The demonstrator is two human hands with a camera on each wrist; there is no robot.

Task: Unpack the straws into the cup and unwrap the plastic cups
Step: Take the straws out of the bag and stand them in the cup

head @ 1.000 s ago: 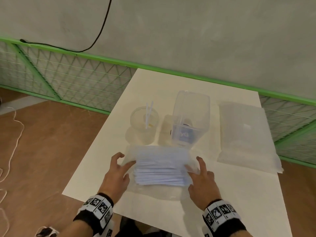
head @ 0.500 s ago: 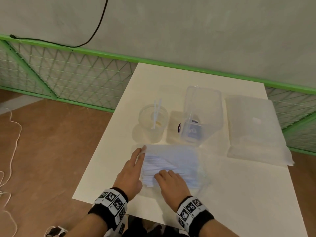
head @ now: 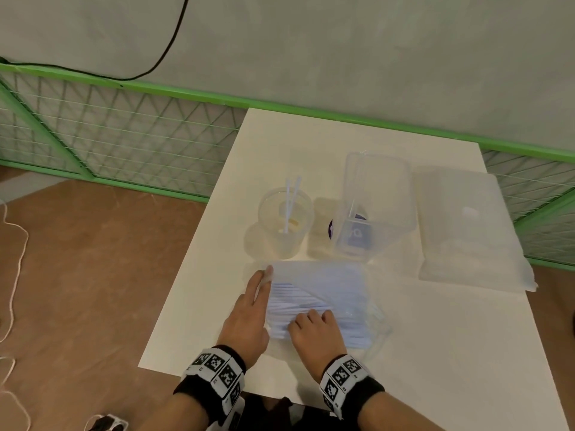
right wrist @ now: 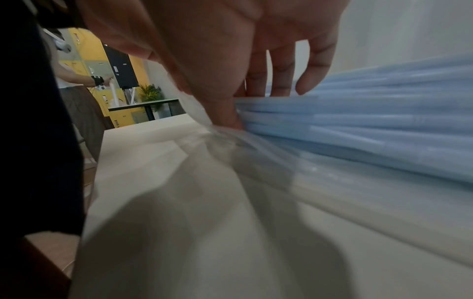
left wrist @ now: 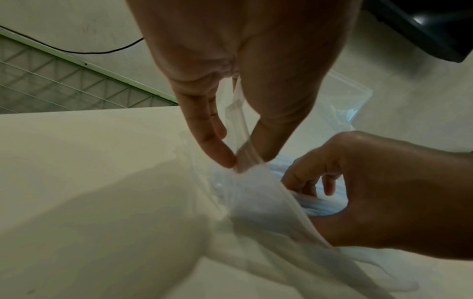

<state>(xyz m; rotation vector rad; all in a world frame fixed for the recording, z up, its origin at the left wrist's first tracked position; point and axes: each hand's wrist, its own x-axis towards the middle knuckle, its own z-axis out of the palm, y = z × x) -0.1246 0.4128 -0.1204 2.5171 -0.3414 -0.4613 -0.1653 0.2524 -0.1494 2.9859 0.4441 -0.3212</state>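
Observation:
A clear bag of pale blue straws [head: 323,293] lies on the white table [head: 435,353] in front of me. My left hand [left wrist: 243,159] pinches the bag's open left edge between thumb and finger and holds it up. My right hand [right wrist: 256,105] reaches into that opening, thumb under and fingers curled over some straws [right wrist: 358,131]. In the head view my left hand [head: 261,284] and right hand [head: 311,317] sit side by side at the bag's left end. Behind the bag stands a clear cup [head: 284,225] holding two straws [head: 291,200].
A tall clear container [head: 376,194] with a purple-labelled item inside stands right of the cup. A wrapped pack of plastic cups [head: 466,231] lies at the table's right edge. A green mesh fence [head: 124,144] runs behind, with brown floor on the left.
My right hand has crossed from the bag's right side to its left opening and taken hold of straws. My left hand has shifted to pinch the bag's edge.

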